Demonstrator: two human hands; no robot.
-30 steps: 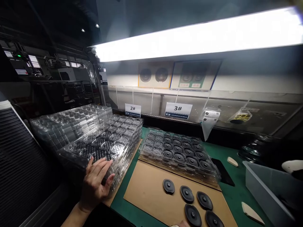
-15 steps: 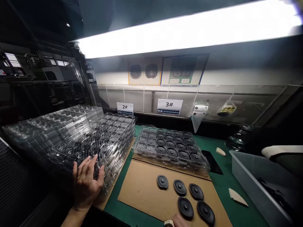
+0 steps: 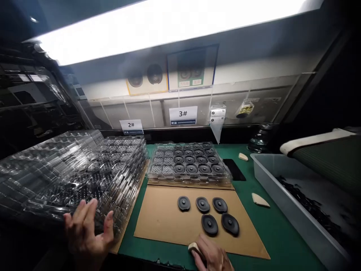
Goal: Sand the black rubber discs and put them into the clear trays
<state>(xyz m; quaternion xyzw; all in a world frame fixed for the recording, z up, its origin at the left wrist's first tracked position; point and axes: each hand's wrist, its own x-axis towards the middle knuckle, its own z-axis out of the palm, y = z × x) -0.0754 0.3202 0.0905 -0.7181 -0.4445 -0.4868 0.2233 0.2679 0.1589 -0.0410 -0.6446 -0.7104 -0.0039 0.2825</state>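
Note:
My left hand [image 3: 87,229] is at the front edge of a tall stack of clear plastic blister trays [image 3: 118,173], fingers spread, thumb apart; whether it touches them I cannot tell. At the bottom edge, my right hand [image 3: 211,256] is closed on a small cream-coloured block [image 3: 194,247], partly hidden by the fingers. Beyond it, several black oval discs [image 3: 209,224] with a central hub lie on a brown cardboard sheet [image 3: 160,222]. Behind the cardboard, a clear tray [image 3: 160,169] holds more such discs in its right columns; the left columns show bare pockets.
To the right stands a translucent bin [image 3: 284,192] with small black parts inside. A conveyor-like end [image 3: 324,146] overhangs it. Another cream piece [image 3: 260,200] and a flat black object [image 3: 234,169] lie on the green mat [image 3: 248,233]. A 3# sign [image 3: 183,115] stands behind.
The camera view has turned right. My right hand has come further into view with the cream block in it. My left hand remains by the tray stack, fingers spread.

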